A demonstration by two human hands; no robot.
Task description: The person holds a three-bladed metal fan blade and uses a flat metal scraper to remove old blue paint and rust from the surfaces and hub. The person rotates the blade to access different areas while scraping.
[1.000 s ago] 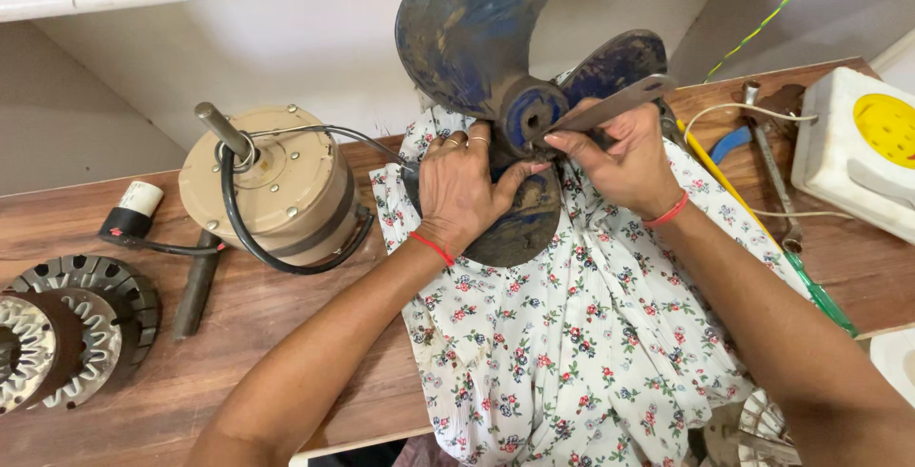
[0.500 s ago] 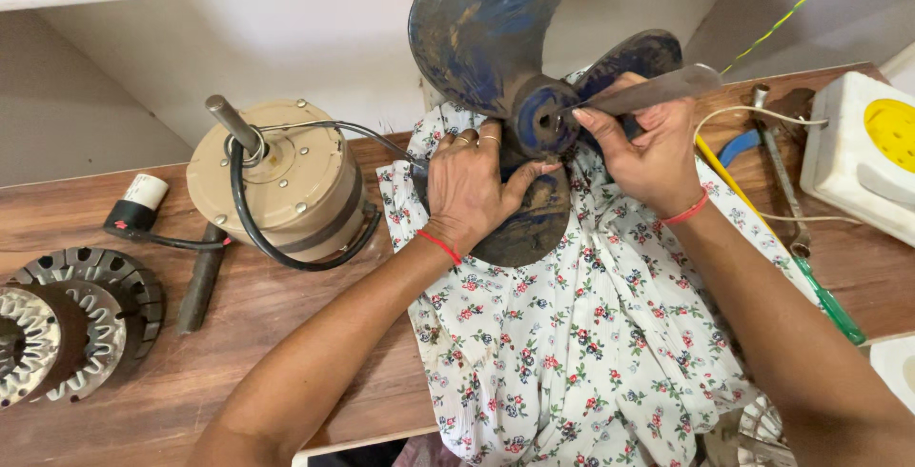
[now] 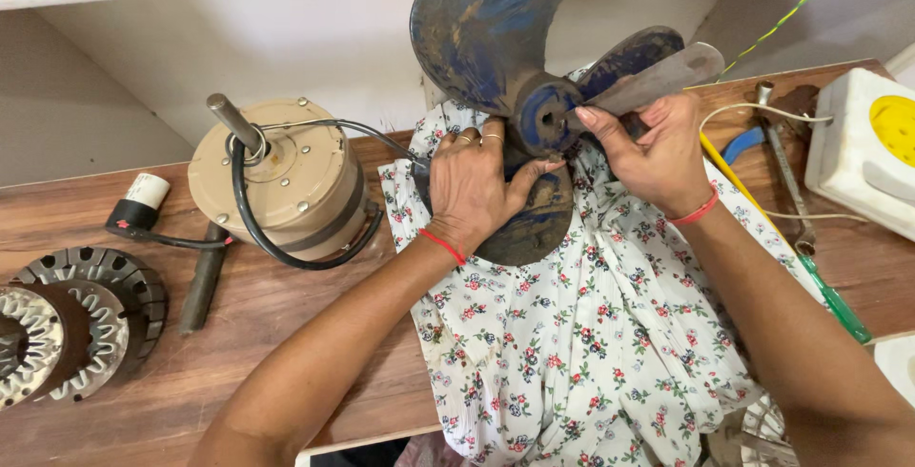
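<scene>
The worn blue metal fan blade (image 3: 505, 38) stands on the flowered cloth (image 3: 581, 353) on the wooden bench (image 3: 238, 334). It looks stiff and fairly heavy, best gripped at its hub. The left hand (image 3: 477, 186) grips its lower blade; the right hand (image 3: 653, 152) presses a flat grey metal tool (image 3: 658, 76) to the hub, now held higher than half a second ago.

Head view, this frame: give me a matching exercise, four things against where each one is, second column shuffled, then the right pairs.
Things:
1. fan blade
2. beige motor
3. floral cloth
4. stator rings

Places:
A. at the left edge of the wooden bench
B. spread on the bench under both forearms
C. held upright between the left hand and the right hand
D. standing on the bench left of the left hand, black cable looped round it

Pairs: 1-C, 2-D, 3-B, 4-A
</scene>
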